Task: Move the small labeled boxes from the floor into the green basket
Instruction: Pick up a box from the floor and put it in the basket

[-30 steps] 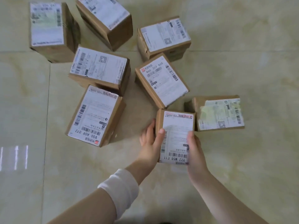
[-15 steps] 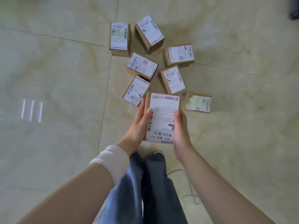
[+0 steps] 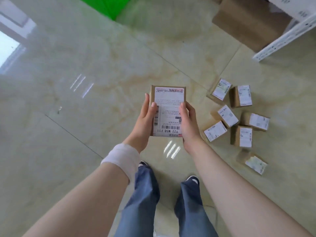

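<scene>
Where the held thing sits: the small labeled box [image 3: 168, 110] is off the floor, label face up, in front of the person's body and between both hands.
Left hand: the left hand [image 3: 145, 120] grips the box's left long side, thumb laid on the label by the barcode, fingers wrapped round the side.
Right hand: the right hand [image 3: 189, 122] grips the right long side, thumb on the label; its fingers underneath are hidden.
Handling: probably light, stiff cardboard. The paper label looks smooth, so the cardboard sides give the surer hold. Its contents are unknown, so it is better set down than dropped.
Green basket: only a corner of the green basket [image 3: 106, 6] shows at the top edge, well apart from the box, ahead and to the left.
Way there: glossy tile floor [image 3: 68, 117] lies between; I judge no obstacle on that line.
Left to move: seven more small boxes [image 3: 228, 116] lie clustered on the floor to the right.
Off the route: a large cardboard carton [image 3: 248, 23] and a white shelf frame [image 3: 287, 36] stand at top right.
</scene>
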### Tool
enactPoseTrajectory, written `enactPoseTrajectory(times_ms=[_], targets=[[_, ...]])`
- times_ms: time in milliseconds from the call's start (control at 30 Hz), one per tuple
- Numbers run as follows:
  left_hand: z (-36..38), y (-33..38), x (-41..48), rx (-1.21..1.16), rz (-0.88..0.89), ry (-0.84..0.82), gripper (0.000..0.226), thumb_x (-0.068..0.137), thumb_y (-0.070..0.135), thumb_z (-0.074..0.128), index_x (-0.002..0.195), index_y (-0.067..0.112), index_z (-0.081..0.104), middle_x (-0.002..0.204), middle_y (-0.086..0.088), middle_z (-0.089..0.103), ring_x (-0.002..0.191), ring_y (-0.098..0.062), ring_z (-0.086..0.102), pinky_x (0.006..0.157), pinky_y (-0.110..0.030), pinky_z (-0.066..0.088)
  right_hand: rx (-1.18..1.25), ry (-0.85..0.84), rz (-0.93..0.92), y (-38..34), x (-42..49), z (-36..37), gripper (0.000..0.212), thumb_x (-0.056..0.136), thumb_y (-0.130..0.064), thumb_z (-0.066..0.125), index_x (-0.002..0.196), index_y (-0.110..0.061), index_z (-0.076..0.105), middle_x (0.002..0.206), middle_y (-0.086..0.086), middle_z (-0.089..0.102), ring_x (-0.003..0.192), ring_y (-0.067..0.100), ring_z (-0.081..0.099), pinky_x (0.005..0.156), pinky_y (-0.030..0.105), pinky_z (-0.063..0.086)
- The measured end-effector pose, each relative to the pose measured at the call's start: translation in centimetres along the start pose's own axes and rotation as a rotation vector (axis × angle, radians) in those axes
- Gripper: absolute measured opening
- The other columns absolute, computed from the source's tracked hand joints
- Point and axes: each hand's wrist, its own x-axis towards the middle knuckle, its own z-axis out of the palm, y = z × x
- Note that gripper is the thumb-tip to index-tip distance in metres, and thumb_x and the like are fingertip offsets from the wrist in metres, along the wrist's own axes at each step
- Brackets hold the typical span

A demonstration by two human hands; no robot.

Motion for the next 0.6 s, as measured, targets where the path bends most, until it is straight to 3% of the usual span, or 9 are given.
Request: enactPoseTrajectory(times_ms=[133, 333, 500, 600], targets=[[-5.9, 4.8, 3.3, -0.073, 0.032, 0.062, 0.067, 0.079, 0.060, 0.043, 0.140, 0.053, 0.014, 0.147, 0.012, 0.040, 0.130, -0.014, 0.046, 0.109, -0.047, 0.037, -0.050, -0.057, -0.028, -3.3, 3.2, 7.9, 0.035, 0.091, -0.048, 0.044, 0.123, -0.033, 0.041, 0.100, -0.004, 0.065, 0.088, 0.012, 0.065, 0.065, 0.027, 0.051], [-10.4, 14.1, 7.1, -0.130, 0.052, 0.170, 0.056, 0.091, 0.053, 0.039, 0.141, 0.050, 0.015, 0.146, 0.013, 0.040, 0.129, -0.012, 0.045, 0.111, -0.044, 0.035, -0.098, -0.101, -0.046, -10.5, 7.4, 16.5, 0.039, 0.092, -0.045, 0.044, 0.127, -0.027, 0.042, 0.094, -0.009, 0.064, 0.082, 0.009, 0.065, 0.069, 0.030, 0.053], [-17.1, 20.1, 13.1, -0.189, 0.120, 0.255, 0.054, 0.093, 0.048, 0.038, 0.143, 0.047, 0.016, 0.149, 0.011, 0.036, 0.132, -0.012, 0.042, 0.112, -0.042, 0.033, -0.168, -0.194, -0.075, -14.6, 13.2, 26.0, 0.045, 0.092, -0.047, 0.044, 0.131, -0.024, 0.041, 0.102, -0.004, 0.065, 0.091, 0.014, 0.066, 0.079, 0.038, 0.056], [-21.9, 24.1, 14.9, -0.208, 0.098, 0.305, 0.055, 0.093, 0.047, 0.039, 0.144, 0.044, 0.017, 0.151, 0.010, 0.032, 0.133, -0.012, 0.041, 0.113, -0.042, 0.032, -0.183, -0.217, -0.049, -16.7, 14.8, 32.1, 0.045, 0.092, -0.045, 0.043, 0.131, -0.024, 0.040, 0.098, -0.009, 0.064, 0.087, 0.009, 0.066, 0.075, 0.034, 0.056]])
